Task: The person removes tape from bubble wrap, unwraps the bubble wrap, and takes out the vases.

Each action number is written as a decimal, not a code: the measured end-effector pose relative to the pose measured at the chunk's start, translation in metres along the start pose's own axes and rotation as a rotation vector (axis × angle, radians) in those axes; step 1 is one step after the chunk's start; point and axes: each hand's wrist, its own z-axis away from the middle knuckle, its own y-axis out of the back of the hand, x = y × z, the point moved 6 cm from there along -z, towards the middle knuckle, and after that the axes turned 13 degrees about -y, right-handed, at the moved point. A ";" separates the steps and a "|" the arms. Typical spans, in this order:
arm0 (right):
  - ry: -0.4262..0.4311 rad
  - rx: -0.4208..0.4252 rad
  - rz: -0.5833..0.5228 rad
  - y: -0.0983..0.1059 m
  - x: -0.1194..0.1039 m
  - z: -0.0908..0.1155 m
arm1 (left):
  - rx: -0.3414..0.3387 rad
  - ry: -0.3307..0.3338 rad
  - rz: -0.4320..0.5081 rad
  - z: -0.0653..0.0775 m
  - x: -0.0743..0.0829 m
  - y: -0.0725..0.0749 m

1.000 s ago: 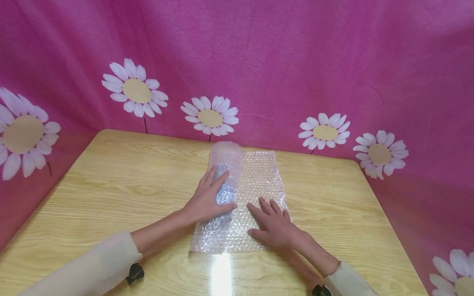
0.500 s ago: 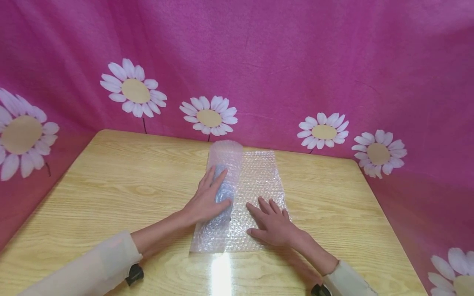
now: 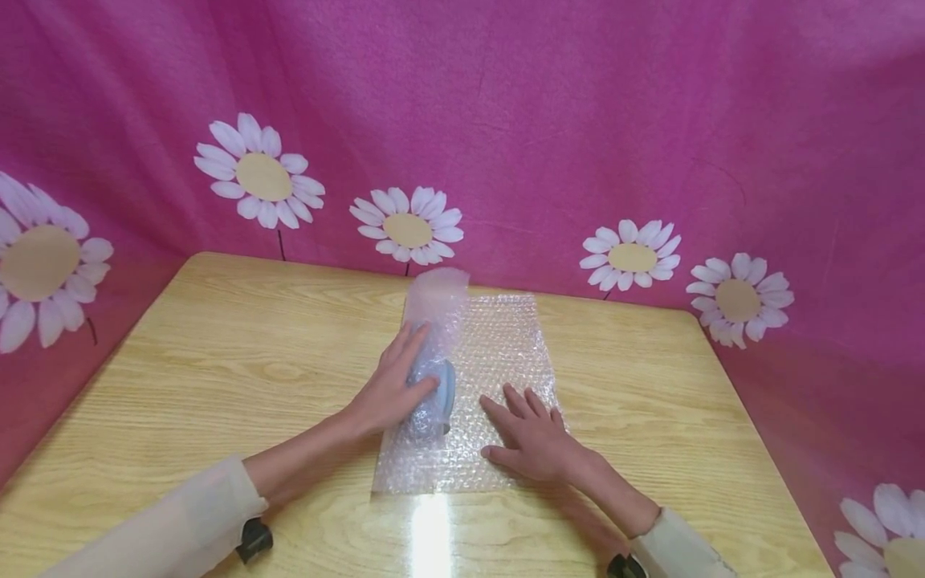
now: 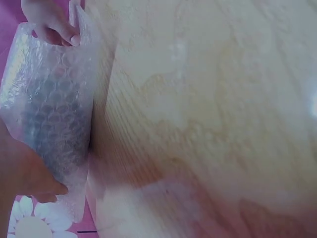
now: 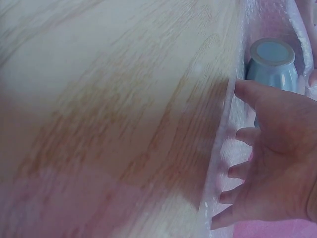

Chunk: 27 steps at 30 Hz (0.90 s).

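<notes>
A light blue mug (image 3: 449, 389) lies on its side on a sheet of bubble wrap (image 3: 499, 345), partly under a folded-over flap. Its base shows in the right wrist view, a light blue mug (image 5: 272, 69) beside the wrap. My left hand (image 3: 393, 389) rests over the flap and mug, its fingers extended, thumb out toward the right. In the left wrist view that left hand (image 4: 27, 168) is at the wrap's side. My right hand (image 3: 533, 436) rests flat with spread fingers on the sheet's right part, holding nothing. Most of the mug is covered by wrap and hand.
The wooden table (image 3: 275, 345) lies under the wrap. Behind and beside it hangs a pink cloth (image 3: 506, 136) with large white flowers. A bright reflection shows on the table in front of the wrap.
My left hand has moved slightly left, drawing the flap back with it. More of the mug's right side now shows. The right hand has stayed where it was.
</notes>
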 end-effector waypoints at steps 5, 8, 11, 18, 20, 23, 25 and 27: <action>0.005 0.002 -0.006 0.000 -0.001 0.000 | 0.049 -0.009 0.050 0.001 -0.002 0.006; 0.010 0.004 -0.007 0.000 -0.001 0.000 | 0.082 0.005 0.075 0.002 -0.002 0.010; 0.010 0.006 -0.006 -0.001 -0.001 0.000 | 0.107 0.027 0.102 0.004 -0.003 0.014; 0.012 0.009 0.004 0.000 -0.001 0.001 | 0.161 0.107 0.176 0.008 -0.011 0.022; 0.013 0.008 0.006 0.000 -0.001 0.001 | 0.174 0.141 0.213 0.010 -0.013 0.023; 0.014 0.006 0.004 0.000 -0.001 0.001 | 0.190 0.188 0.266 0.013 -0.016 0.025; 0.017 0.004 0.000 -0.001 -0.001 0.001 | 0.206 0.216 0.300 0.015 -0.019 0.027; 0.019 0.007 -0.001 -0.001 0.000 0.001 | 0.221 0.238 0.325 0.016 -0.021 0.028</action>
